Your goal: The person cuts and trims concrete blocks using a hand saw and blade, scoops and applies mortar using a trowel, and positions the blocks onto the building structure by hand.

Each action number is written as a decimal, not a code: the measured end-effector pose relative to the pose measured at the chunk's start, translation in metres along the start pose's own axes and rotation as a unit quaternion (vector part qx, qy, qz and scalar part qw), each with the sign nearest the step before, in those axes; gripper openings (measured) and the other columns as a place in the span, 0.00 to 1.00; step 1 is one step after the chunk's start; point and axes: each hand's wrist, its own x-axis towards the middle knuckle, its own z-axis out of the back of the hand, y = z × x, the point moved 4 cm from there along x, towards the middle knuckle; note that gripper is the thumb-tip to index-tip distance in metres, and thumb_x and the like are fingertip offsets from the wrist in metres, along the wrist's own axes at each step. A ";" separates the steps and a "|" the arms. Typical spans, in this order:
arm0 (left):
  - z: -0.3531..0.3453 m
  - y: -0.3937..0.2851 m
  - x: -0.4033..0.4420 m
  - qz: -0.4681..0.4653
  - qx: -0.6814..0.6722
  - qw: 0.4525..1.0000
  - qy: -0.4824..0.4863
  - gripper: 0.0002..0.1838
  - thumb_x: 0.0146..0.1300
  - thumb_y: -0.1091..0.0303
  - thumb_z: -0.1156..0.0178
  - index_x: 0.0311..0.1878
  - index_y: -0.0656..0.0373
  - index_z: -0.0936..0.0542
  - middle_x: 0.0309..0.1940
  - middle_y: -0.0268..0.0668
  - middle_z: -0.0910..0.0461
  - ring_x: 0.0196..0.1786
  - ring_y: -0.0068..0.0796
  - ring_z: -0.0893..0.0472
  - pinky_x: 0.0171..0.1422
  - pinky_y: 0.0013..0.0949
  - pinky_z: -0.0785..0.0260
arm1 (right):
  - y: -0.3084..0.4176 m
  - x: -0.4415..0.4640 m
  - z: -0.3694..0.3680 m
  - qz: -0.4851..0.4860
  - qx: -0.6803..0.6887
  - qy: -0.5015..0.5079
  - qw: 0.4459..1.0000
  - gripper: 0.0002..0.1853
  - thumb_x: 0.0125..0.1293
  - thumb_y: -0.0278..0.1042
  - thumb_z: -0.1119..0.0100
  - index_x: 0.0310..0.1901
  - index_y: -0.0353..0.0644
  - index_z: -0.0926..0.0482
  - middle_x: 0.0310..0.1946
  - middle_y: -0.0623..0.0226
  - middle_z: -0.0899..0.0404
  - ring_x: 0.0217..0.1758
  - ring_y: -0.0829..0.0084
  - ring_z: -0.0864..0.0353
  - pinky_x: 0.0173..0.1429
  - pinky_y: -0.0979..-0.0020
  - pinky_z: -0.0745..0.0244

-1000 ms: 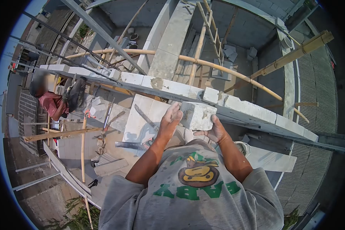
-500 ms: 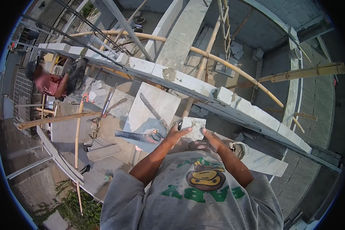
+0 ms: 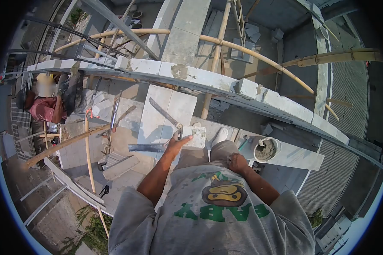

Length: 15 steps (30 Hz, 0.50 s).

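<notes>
In my left hand (image 3: 175, 146) is a small white block piece (image 3: 195, 138), gripped at its left edge with the thumb over the top. My right hand (image 3: 239, 163) is curled beside my thigh; whatever its fingers may hold is hidden. To its right a bucket (image 3: 277, 146) contains grey mortar (image 3: 265, 151), with something grey-coated sticking up in it. A long blade (image 3: 162, 111) lies on the large pale slabs (image 3: 181, 102) ahead of my left hand. Left of that hand is a handsaw (image 3: 145, 148), its handle covered by my arm.
A white block wall (image 3: 217, 80) crosses in front of me. Bamboo poles (image 3: 251, 47) span the rooms beyond it. On the left, a co-worker (image 3: 47, 108) in a red shirt is near the wall. Several tools (image 3: 115, 112) and a loose block (image 3: 120, 168) lie on the left platform.
My right hand has let go of the block piece and dropped back beside my thigh. My left hand has carried the piece left and now holds it alone. The mortar bucket shows more fully.
</notes>
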 end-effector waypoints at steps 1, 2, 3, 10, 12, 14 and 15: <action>0.000 -0.002 0.000 0.013 -0.011 1.000 0.006 0.48 0.49 0.48 0.27 0.69 0.60 0.36 0.56 0.44 0.24 0.59 0.37 0.25 0.62 0.38 0.34 | -0.017 -0.007 -0.018 -0.023 0.012 -0.024 0.999 0.18 0.55 0.43 0.39 0.28 0.32 0.26 0.30 0.42 0.22 0.34 0.42 0.21 0.42 0.49 0.25; 0.000 -0.005 0.000 0.060 -0.009 0.998 0.000 0.45 0.50 0.49 0.28 0.69 0.57 0.35 0.54 0.42 0.23 0.58 0.38 0.24 0.56 0.46 0.30 | -0.030 -0.012 -0.032 -0.050 0.021 -0.054 0.997 0.17 0.55 0.42 0.40 0.29 0.31 0.24 0.31 0.41 0.21 0.36 0.42 0.20 0.43 0.50 0.25; 0.002 0.002 0.010 0.056 -0.002 0.998 0.015 0.43 0.50 0.50 0.28 0.67 0.56 0.33 0.52 0.42 0.22 0.55 0.38 0.22 0.48 0.48 0.26 | -0.007 -0.010 -0.002 -0.100 0.027 0.014 0.995 0.17 0.55 0.42 0.41 0.30 0.31 0.22 0.31 0.41 0.20 0.38 0.43 0.20 0.45 0.51 0.25; -0.035 -0.022 0.024 0.056 0.091 0.994 0.006 0.41 0.52 0.57 0.28 0.66 0.65 0.33 0.56 0.42 0.24 0.55 0.34 0.22 0.58 0.33 0.30 | 0.015 -0.056 0.028 -0.283 0.253 0.144 0.914 0.25 0.55 0.50 0.42 0.36 0.28 0.19 0.37 0.37 0.20 0.46 0.43 0.20 0.51 0.53 0.26; -0.052 -0.019 0.038 0.058 0.099 0.993 0.036 0.41 0.52 0.57 0.28 0.67 0.65 0.33 0.55 0.42 0.24 0.55 0.33 0.23 0.59 0.34 0.31 | 0.003 -0.060 0.017 -0.283 0.299 0.156 0.898 0.27 0.56 0.52 0.41 0.36 0.27 0.19 0.38 0.37 0.19 0.46 0.45 0.19 0.51 0.53 0.26; -0.073 -0.013 0.049 0.070 0.112 0.989 0.059 0.41 0.52 0.57 0.28 0.66 0.64 0.33 0.55 0.41 0.24 0.55 0.32 0.23 0.60 0.34 0.32 | -0.005 -0.065 0.014 -0.267 0.317 0.183 0.891 0.25 0.58 0.51 0.40 0.36 0.30 0.19 0.37 0.43 0.18 0.42 0.52 0.16 0.49 0.56 0.24; -0.088 -0.014 0.053 0.077 0.117 0.988 0.065 0.40 0.52 0.57 0.29 0.66 0.63 0.32 0.54 0.41 0.23 0.55 0.32 0.24 0.60 0.34 0.33 | -0.017 -0.069 0.014 -0.280 0.380 0.164 0.866 0.22 0.60 0.49 0.41 0.36 0.32 0.19 0.35 0.47 0.18 0.39 0.56 0.16 0.45 0.58 0.24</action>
